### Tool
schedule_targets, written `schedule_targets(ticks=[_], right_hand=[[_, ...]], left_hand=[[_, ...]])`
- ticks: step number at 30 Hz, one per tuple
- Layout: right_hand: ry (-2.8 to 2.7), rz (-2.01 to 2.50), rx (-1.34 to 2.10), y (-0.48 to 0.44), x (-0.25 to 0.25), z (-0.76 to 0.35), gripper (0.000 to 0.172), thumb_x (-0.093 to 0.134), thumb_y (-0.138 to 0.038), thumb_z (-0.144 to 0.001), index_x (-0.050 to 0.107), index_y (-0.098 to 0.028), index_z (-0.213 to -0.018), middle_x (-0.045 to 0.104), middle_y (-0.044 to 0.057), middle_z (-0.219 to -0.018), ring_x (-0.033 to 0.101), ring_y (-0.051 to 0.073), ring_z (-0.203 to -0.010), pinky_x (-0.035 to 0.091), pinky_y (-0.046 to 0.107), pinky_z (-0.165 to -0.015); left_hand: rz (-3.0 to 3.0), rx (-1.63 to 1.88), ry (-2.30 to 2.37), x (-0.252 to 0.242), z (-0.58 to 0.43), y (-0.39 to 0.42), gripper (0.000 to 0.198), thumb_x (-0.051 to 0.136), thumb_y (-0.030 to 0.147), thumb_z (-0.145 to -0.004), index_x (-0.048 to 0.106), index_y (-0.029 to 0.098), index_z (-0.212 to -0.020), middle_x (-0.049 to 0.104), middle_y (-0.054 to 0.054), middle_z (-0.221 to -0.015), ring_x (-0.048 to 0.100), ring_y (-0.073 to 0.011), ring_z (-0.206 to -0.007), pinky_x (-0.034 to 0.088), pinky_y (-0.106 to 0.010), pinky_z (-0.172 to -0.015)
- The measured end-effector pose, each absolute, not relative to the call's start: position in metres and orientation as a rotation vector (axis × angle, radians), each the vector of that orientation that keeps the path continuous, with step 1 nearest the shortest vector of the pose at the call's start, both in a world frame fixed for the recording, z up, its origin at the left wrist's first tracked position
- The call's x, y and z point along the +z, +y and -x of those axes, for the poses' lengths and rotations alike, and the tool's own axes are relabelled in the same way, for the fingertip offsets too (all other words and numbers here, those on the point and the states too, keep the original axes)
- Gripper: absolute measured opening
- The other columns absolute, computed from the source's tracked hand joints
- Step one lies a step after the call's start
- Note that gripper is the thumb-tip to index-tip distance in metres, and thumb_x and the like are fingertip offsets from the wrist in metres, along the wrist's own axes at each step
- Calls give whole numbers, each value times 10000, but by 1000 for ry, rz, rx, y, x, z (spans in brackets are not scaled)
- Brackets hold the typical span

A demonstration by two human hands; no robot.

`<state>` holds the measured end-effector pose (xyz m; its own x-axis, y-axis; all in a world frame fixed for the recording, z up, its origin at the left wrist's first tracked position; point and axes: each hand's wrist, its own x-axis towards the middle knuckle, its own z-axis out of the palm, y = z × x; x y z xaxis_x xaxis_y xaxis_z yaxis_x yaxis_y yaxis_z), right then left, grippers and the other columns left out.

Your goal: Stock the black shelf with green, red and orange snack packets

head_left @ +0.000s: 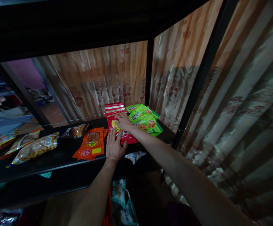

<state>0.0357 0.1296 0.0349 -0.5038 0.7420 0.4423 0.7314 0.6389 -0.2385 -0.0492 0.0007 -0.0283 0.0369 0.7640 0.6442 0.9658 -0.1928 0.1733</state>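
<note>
A red snack bag (pixel 112 110) lies on the black shelf, its silver-striped top toward the curtain. My left hand (pixel 114 146) rests on its lower left part with the fingers stretched out. Higher up on the same bag lies my right hand (pixel 124 121), flat, fingers extended and pointing left. Both hands touch the bag from above and grip nothing; they hide much of its print. Just right of it, several green snack bags (pixel 144 117) overlap in a fanned pile. Orange snack bags (pixel 92 141) lie to the left of my left hand.
Further left on the shelf (pixel 68 152) are a dark packet (pixel 76 130) and a clear bag of snacks (pixel 36 147). A small silvery packet (pixel 134 156) sits lower down, near my wrists. Black posts (pixel 149 72) and a patterned curtain (pixel 98 81) stand behind. Teal packets (pixel 122 197) are below.
</note>
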Motion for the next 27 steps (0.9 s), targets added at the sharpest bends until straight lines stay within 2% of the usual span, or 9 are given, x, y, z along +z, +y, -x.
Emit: schedule_targets(ticks=[8, 14, 20, 27], right_hand=[[-2303, 1142, 43, 123, 27, -38, 450, 395, -308, -939, 509, -78, -1308, 418, 195, -1416, 324, 257, -1350, 210, 396, -1132], [-2223, 1065, 7, 116, 19, -47, 390, 403, -271, -920, 565, -111, -1237, 443, 151, -1401, 321, 253, -1344, 249, 442, -1122], [-2196, 1042, -28, 110, 15, -58, 364, 383, -251, -926, 601, -114, -1183, 473, 156, -1370, 337, 246, -1335, 270, 435, -1113], [-2242, 1055, 2, 98, 15, -64, 372, 404, -234, -916, 574, -127, -1230, 443, 154, -1399, 313, 248, -1353, 262, 438, -1115]], left_hand=[[1984, -903, -1763, -30, 51, 1, 655, 560, 395, -783, 440, 108, -1359, 325, -175, -1491, 272, -303, -1388, 256, -467, -1120], [1990, -892, -1729, -28, 52, -1, 649, 568, 365, -768, 438, 134, -1360, 297, -154, -1509, 237, -299, -1402, 241, -470, -1125], [1993, -871, -1707, -24, 50, -4, 634, 578, 377, -761, 467, 144, -1340, 332, -158, -1491, 258, -291, -1396, 242, -466, -1124], [2007, -887, -1671, -30, 52, -1, 609, 573, 380, -769, 479, 163, -1330, 331, -147, -1494, 236, -276, -1406, 229, -464, -1135]])
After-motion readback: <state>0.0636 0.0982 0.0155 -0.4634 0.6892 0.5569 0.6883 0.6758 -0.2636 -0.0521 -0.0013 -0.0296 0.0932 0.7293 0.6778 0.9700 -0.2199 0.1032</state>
